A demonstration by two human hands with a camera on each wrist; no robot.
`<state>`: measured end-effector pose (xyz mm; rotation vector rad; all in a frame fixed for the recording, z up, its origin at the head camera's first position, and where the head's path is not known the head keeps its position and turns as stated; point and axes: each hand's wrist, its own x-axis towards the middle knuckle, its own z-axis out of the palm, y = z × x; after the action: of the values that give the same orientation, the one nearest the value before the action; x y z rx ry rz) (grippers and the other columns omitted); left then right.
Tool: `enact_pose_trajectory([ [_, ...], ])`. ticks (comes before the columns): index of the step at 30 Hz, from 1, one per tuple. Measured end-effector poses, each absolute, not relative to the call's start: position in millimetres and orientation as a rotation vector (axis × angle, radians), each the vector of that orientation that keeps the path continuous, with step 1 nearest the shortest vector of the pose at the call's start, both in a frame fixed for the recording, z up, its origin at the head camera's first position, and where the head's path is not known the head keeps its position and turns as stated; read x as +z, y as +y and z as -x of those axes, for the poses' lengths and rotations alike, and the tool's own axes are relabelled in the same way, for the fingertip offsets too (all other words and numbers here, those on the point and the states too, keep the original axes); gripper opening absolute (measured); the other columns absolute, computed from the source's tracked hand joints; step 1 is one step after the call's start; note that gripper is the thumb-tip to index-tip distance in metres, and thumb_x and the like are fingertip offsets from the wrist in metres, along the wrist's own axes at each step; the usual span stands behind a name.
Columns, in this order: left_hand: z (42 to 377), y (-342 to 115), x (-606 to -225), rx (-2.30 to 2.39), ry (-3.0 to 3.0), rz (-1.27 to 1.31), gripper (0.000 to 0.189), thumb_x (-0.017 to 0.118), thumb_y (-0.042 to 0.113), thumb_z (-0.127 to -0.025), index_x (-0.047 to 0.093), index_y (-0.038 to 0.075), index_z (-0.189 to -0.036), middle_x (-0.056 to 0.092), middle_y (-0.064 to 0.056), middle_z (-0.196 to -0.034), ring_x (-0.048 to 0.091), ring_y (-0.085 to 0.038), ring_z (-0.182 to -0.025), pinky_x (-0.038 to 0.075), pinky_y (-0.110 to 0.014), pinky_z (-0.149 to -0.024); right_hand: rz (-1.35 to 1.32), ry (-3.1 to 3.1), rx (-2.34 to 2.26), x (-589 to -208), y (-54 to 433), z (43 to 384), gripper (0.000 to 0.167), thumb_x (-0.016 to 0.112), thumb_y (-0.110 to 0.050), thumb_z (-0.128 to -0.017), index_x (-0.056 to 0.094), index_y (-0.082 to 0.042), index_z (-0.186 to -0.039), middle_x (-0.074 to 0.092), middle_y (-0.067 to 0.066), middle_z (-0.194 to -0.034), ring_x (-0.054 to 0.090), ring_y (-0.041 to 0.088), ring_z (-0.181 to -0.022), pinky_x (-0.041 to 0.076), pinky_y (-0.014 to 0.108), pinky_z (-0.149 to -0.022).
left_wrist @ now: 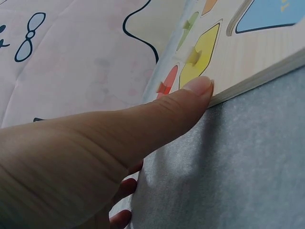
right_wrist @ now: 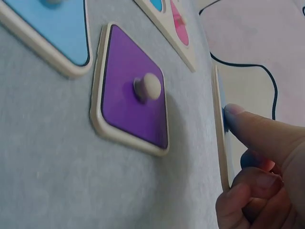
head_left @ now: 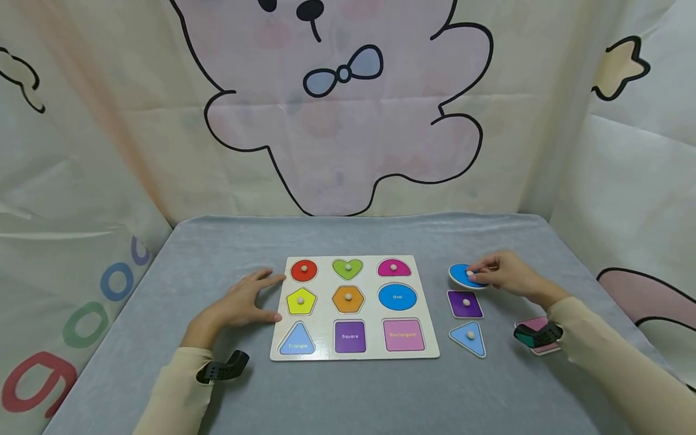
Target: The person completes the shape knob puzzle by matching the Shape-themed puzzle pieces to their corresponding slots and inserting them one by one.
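Note:
A white shape puzzle board lies on the table; my left hand rests at its left edge, fingers and thumb spread. In the left wrist view the thumb touches the board's edge beside the yellow pentagon. My right hand pinches the knob of a blue oval piece, right of the board. The right wrist view shows that oval tilted on edge, above the cloth. Nearest it lies a purple square piece with a knob, then a light blue triangle piece.
A pink piece lies partly hidden under the right wrist's strap. Red circle, green heart, magenta half circle and orange hexagon sit in the board. Oval, triangle, square and rectangle slots show printed names. Printed curtains stand behind the grey cloth.

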<state>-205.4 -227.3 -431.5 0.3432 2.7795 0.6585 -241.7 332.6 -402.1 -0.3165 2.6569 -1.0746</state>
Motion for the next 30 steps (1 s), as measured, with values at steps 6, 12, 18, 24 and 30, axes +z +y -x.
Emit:
enact_pose_trajectory([
  [6,203.6,-228.7,-429.4,0.651,2.782,-0.323,0.09,0.086,0.045,-0.075,0.045,0.025,-0.153,0.03,-0.021,-0.164,0.027,-0.049,-0.148,0.029,-0.075,-0.113,0.328,2.658,-1.08,-398.7,316.9,243.2,0.034,0.075,-0.025,-0.092,0.075,0.001,-0.113,0.063,-0.002,-0.079,0.049,0.006,-0.062,0.043,0.022,-0.054],
  [12,201.4,-229.3,-428.8,0.652,2.786,-0.328,0.09,0.086,0.046,-0.076,0.045,0.025,-0.153,0.03,-0.021,-0.163,0.027,-0.049,-0.148,0.029,-0.076,-0.112,0.341,2.641,-1.081,-400.6,301.1,243.5,0.035,0.075,-0.027,-0.092,0.075,-0.001,-0.114,0.064,0.001,-0.082,0.049,0.008,-0.064,0.044,0.022,-0.055],
  [18,202.6,-229.8,-427.5,0.655,2.788,-0.341,0.09,0.086,0.044,-0.076,0.045,0.024,-0.153,0.03,-0.021,-0.163,0.028,-0.049,-0.148,0.028,-0.075,-0.113,0.364,2.62,-1.138,-405.6,287.6,245.5,0.031,0.077,-0.024,-0.091,0.076,0.0,-0.11,0.057,-0.002,-0.074,0.048,0.008,-0.061,0.043,0.021,-0.054],
  [24,207.4,-227.5,-428.5,0.636,2.788,-0.363,0.09,0.085,0.046,-0.077,0.044,0.025,-0.154,0.03,-0.02,-0.164,0.027,-0.048,-0.149,0.029,-0.075,-0.113,0.419,2.594,-1.203,-413.1,277.6,243.8,0.029,0.077,-0.018,-0.09,0.075,0.004,-0.109,0.06,-0.001,-0.075,0.048,0.005,-0.063,0.042,0.02,-0.055],
  [30,206.1,-228.0,-430.8,0.639,2.779,-0.362,0.09,0.085,0.046,-0.077,0.044,0.024,-0.154,0.029,-0.021,-0.164,0.026,-0.048,-0.149,0.028,-0.075,-0.113,0.475,2.585,-1.201,-418.7,264.0,243.1,0.024,0.077,-0.016,-0.09,0.077,0.002,-0.106,0.055,-0.002,-0.071,0.045,0.004,-0.064,0.036,0.018,-0.053],
])
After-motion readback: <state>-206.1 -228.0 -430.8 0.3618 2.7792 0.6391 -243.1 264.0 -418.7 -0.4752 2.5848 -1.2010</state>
